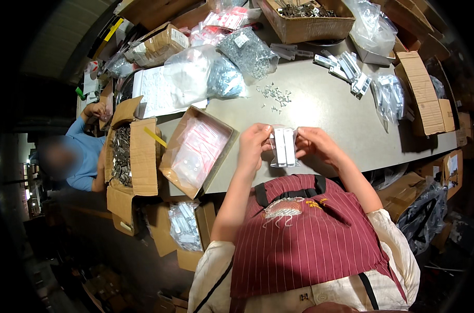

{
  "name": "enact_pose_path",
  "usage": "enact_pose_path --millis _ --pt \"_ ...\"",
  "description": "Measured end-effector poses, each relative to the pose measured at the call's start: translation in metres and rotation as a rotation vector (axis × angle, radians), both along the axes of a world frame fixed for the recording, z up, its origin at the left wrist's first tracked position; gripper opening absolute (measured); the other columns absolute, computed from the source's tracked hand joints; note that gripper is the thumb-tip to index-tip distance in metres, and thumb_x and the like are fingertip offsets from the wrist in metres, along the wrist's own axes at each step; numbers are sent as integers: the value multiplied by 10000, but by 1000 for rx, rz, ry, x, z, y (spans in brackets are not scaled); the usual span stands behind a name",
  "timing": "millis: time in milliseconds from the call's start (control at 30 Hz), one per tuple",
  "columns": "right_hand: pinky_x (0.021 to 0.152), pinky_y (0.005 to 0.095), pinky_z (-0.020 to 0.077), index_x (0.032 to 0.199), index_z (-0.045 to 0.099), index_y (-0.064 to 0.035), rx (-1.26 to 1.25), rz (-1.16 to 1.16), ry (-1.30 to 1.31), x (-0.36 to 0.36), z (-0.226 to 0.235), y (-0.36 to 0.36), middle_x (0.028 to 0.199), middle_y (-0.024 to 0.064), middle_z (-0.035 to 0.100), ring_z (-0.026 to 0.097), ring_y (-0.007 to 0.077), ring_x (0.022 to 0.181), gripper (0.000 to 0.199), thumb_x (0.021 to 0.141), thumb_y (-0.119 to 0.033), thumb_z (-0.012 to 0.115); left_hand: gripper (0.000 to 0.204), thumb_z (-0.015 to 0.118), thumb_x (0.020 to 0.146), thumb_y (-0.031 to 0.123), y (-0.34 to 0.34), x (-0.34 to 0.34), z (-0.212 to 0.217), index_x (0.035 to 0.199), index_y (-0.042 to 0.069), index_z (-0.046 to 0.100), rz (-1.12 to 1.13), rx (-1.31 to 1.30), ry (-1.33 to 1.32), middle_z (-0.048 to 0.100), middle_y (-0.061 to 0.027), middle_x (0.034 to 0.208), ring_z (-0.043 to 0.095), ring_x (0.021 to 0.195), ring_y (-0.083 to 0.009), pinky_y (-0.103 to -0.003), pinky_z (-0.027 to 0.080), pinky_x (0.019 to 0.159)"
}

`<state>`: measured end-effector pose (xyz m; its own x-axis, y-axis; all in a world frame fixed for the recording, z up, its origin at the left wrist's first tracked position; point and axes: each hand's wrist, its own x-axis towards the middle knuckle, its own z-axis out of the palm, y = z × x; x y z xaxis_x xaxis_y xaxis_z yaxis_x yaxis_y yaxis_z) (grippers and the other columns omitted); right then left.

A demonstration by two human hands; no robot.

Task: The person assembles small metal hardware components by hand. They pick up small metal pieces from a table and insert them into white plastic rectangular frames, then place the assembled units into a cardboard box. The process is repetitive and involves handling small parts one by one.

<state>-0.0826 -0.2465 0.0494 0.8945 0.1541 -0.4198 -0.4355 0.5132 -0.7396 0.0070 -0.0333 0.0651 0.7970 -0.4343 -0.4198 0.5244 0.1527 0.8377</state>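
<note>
- White bars stood side by side inside a small plastic bag, held up by the near edge of the grey table.
- Thumb and fingers of the left hand pinched the bag's upper left edge; the right hand had a similar narrow grip at the upper right. Whether the mouth was sealed could not be told.
- Good handling, as I judged it, called for even, light tension at both edges, with the bars level at the bottom; a hard pull risked stretching the thin film.
- Just beyond the hands, loose screws lay scattered, best avoided when lowering anything there.
- Near the left forearm, a shallow box of red-lined flat bags seemed to limit room on that side.
- Farther left stood an open carton of dark metal parts, with a co-worker in blue beyond.
- At the far right, loose pale bars lay heaped beside a stuffed clear bag.
- Bulky bags of hardware crowded the far side.
</note>
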Motion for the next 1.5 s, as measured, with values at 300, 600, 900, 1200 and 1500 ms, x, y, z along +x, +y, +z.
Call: enact_pose_path --millis 300,600,900,1200,1500 --pt "800 370 636 1292 617 96 90 211 20 -17 28 3 1069 227 736 758 286 912 548 1054 -397 589 186 590 1038 173 13 -3 -15 1087 3 649 116 -208 75 708 -93 1024 710 888 -187 -329 573 778" --pt "781 290 575 1227 686 91 -128 94 -128 -28 64 23 1020 133 760 701 140 851 290 998 -85 657 214 552 1057 156 31 -21 3 1206 6 591 250 -360 73 683 -118 1156 682 1063 -231 -399 542 959" --pt "716 308 565 1120 768 2 -875 74 -773 -27 80 35 952 157 772 743 216 792 237 899 -47 699 533 573 851 -38 39 -44 34 1375 -14 477 179 -554 210 574 -147 1144 580 1101 -301 -456 464 1029" --pt "747 288 584 1227 699 19 -471 155 -408 -4 62 56 927 78 754 701 127 814 254 1044 -126 598 499 532 962 137 90 -48 28 1424 -32 452 165 -1207 346 578 -118 890 528 726 -184 -299 460 617" --pt "845 378 571 1228 667 -1 -843 395 -842 82 29 128 1132 167 720 716 308 995 282 952 -49 634 822 580 992 586 215 -107 4 1455 -75 426 469 -1194 216 649 -162 990 518 680 -199 -313 420 513"
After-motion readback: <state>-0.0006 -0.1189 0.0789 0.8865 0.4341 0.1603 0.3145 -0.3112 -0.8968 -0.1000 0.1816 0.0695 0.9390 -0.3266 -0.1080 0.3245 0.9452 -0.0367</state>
